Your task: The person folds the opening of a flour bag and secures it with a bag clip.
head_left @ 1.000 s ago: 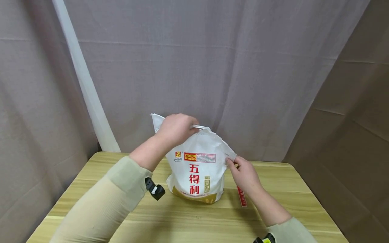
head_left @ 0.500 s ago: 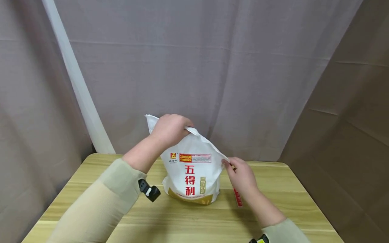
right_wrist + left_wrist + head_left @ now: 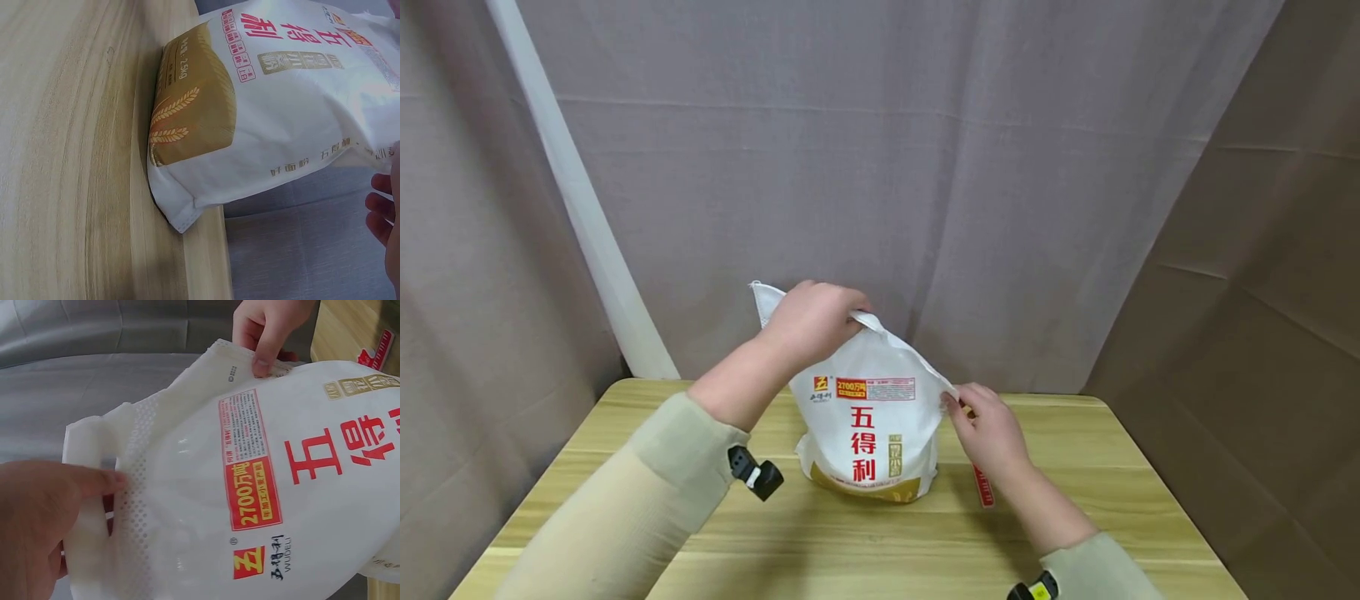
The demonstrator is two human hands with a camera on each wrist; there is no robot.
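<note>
1. Head view: I see my left hand gripping the flour bag by its top handle; my right hand pinches its corner. The bag stands on the counter, a red strip beside it.
2. Left wrist view: the bag blocks most of the grey curtain.
3. Right wrist view: the bag's base sits at the counter edge.

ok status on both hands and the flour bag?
Left hand grips the top edge of the flour bag. Right hand pinches its right corner. Bag upright on table. Red strip lies beside it, nothing blocking.

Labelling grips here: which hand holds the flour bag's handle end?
The left hand grips the flour bag at its handle end; the right hand only pinches the top right corner.
</note>
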